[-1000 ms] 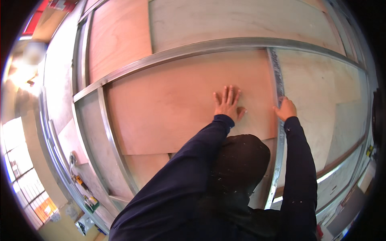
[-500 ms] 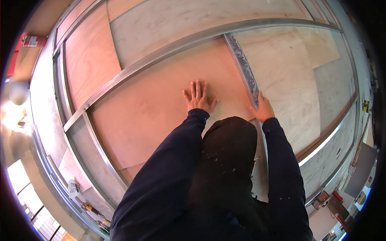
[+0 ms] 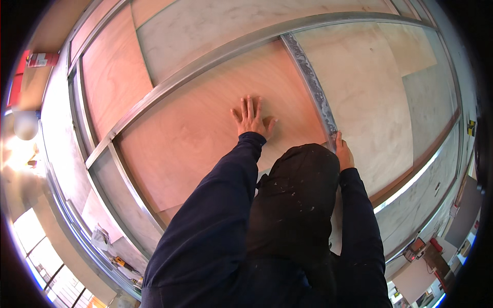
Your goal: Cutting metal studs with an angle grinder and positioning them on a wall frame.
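My left hand (image 3: 250, 122) lies flat with its fingers spread on an orange-brown plywood sheet (image 3: 179, 136). The sheet rests inside a bay of the metal frame (image 3: 205, 64). At the right edge of this sheet runs a metal profile (image 3: 307, 66) with a grey, smeared face. My right hand (image 3: 345, 153) is closed around the near part of that profile, though its inner fingers are partly hidden. Between my arms, my dark-trousered knee (image 3: 298, 179) covers the near end of the profile and part of the sheet.
Right of the profile lies a paler plywood sheet (image 3: 354, 87). Long metal profiles (image 3: 90, 238) are stacked at the left, near a yellow-and-black tool (image 3: 123, 264) and a crumpled plastic bag (image 3: 100, 237). Tools and a workbench (image 3: 436, 262) stand at the lower right.
My right hand has slid a little nearer to me along the metal profile. The left hand stays spread on the plywood. The view has shifted slightly.
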### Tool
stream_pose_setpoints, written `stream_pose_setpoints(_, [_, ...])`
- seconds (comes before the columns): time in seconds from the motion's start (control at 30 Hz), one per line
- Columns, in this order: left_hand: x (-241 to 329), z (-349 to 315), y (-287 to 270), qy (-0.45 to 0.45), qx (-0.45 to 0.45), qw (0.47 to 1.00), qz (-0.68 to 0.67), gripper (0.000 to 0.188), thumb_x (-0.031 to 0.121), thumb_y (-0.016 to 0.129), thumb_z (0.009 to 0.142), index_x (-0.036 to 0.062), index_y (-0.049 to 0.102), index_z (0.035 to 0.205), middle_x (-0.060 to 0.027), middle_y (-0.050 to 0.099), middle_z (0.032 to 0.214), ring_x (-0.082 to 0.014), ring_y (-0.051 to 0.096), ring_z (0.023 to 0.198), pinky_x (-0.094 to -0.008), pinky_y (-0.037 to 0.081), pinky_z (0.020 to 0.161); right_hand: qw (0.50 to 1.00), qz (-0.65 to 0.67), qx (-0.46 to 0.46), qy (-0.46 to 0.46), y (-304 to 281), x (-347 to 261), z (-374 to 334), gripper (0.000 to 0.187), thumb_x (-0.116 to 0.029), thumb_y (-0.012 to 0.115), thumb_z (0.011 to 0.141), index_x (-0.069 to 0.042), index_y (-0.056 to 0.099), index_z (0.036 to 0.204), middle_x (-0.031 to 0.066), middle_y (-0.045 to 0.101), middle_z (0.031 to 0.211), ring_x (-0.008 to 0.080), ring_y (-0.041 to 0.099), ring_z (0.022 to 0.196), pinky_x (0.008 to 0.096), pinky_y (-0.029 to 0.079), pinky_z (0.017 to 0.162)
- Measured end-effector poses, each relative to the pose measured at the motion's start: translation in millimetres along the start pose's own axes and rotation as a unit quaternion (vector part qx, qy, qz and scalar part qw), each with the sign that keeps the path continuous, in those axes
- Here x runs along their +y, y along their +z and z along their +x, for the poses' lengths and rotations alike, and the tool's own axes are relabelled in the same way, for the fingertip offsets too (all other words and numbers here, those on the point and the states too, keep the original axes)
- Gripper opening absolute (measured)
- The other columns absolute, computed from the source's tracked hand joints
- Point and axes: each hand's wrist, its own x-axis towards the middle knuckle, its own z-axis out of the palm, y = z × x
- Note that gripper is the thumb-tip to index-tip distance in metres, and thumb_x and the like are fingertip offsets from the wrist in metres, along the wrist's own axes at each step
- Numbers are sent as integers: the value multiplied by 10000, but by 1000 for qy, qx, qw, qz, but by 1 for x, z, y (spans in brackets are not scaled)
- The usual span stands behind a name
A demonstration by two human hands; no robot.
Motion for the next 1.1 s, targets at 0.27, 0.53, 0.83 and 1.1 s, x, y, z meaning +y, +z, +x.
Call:
stream_pose_setpoints(0.27, [4, -3, 0, 16, 7, 1000, 6, 845, 578, 569, 796, 191, 246, 1474, -149, 125, 1548, -341, 86, 1431, -641, 5, 1079, 1000, 10, -4, 6, -1, 5, -4, 919, -111, 692, 769, -62, 107, 1476, 224, 519, 1158, 398, 555, 1032, 425, 472, 856])
stream_pose_setpoints(0.53, [4, 0, 4, 30, 20, 998, 41, 848, 593, 574, 794, 164, 276, 1463, -156, 175, 1533, -336, 97, 1429, -636, 33, 1084, 999, -24, 21, -33, -117, -15, -75, 829, -148, 672, 771, -21, 200, 1441, 189, 489, 1243, 361, 534, 1060, 418, 429, 923])
stream_pose_setpoints(0.83, [2, -2, 4, 17, 36, 996, 82, 839, 579, 571, 806, 181, 257, 1474, -151, 175, 1534, -330, 120, 1426, -627, 56, 1090, 996, -4, -84, 12, -209, -37, -316, 649, -216, 703, 744, -6, 438, 1298, 172, 548, 1065, 353, 543, 970, 409, 441, 881])
stream_pose_setpoints(1.1, [-1, -1, 19, 11, 25, 990, 138, 815, 619, 486, 846, 189, 220, 1485, -149, 160, 1539, -341, 99, 1428, -652, 103, 1072, 969, 177, 25, 169, -224, -29, -389, 679, -249, 707, 742, 0, 443, 1316, 196, 555, 1160, 368, 556, 1002, 419, 444, 875])
